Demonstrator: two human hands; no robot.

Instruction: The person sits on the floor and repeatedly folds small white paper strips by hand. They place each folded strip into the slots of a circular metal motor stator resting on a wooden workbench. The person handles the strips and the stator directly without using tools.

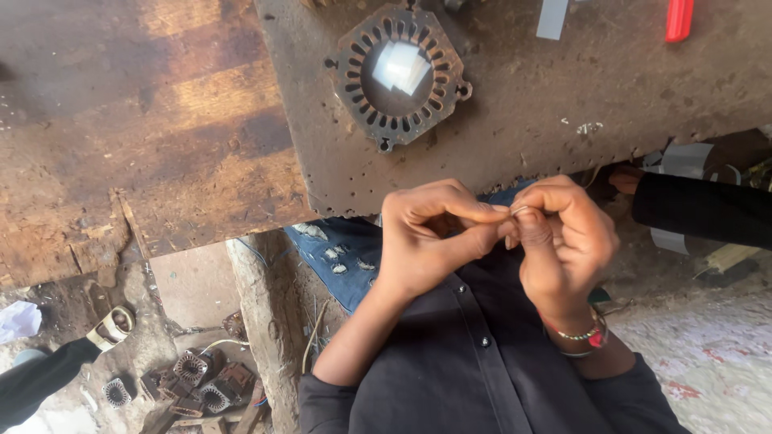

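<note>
Left hand (426, 241) and right hand (563, 241) raised together over a black buttoned shirt (474, 354), just off the near edge of the bench (531, 96). Fingertips of both hands meeting at one spot, pinched on a small thin strip (519, 210), pale and only partly visible between thumb and forefinger; kind of material too small to tell. Left grip closed, thumb pressed along the forefinger toward the strip. Right grip likewise closed, fingers curled in and clamped on the same strip from the right. Beaded bracelet (583, 333) on the right wrist, with a red piece on it.

On the bench, well apart from the hands and farther off: a round rusty motor stator (398, 76) with a ring of slots, lying flat, pale folded paper (402, 66) in its bore. At the far edge, a grey flat strip (552, 16) and a red object (679, 18), both cut off by the frame. Bench top pitted, brown, worn.

Left of that, a scuffed wooden board (137, 137). Below it on the floor, near left, several smaller stators (201, 378) in a heap among scraps. Blue jeans (338, 257) torn at the knee, showing under the bench edge.

Another person's dark sleeve (704, 209) at the right, and another dark sleeve (40, 378) at the near left, its hand by a roll of tape (117, 321).
</note>
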